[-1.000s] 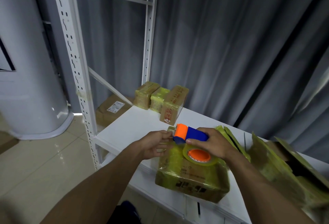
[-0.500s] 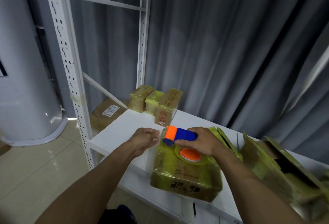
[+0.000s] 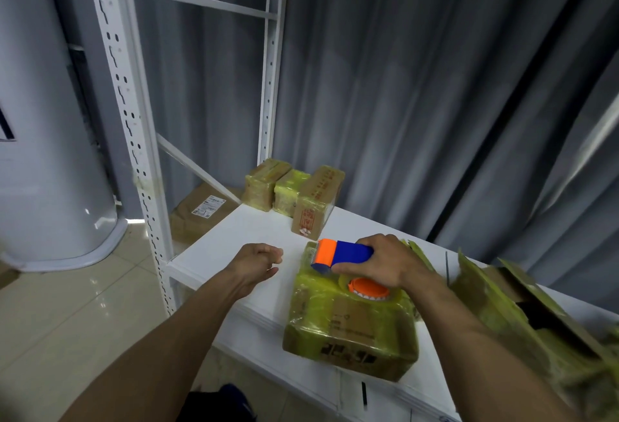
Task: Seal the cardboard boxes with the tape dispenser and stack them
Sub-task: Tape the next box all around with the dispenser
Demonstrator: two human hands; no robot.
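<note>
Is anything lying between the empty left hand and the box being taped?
Nothing visible. Only bare white shelf separates the left hand from the box. The right hand holds the tape dispenser on the box's top, away from that gap.

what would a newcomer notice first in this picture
The orange-and-blue tape dispenser stands out, gripped by the right hand on top of the taped box at the front of the shelf. The left hand hovers beside it, holding nothing. Three small boxes stand at the back.
</note>
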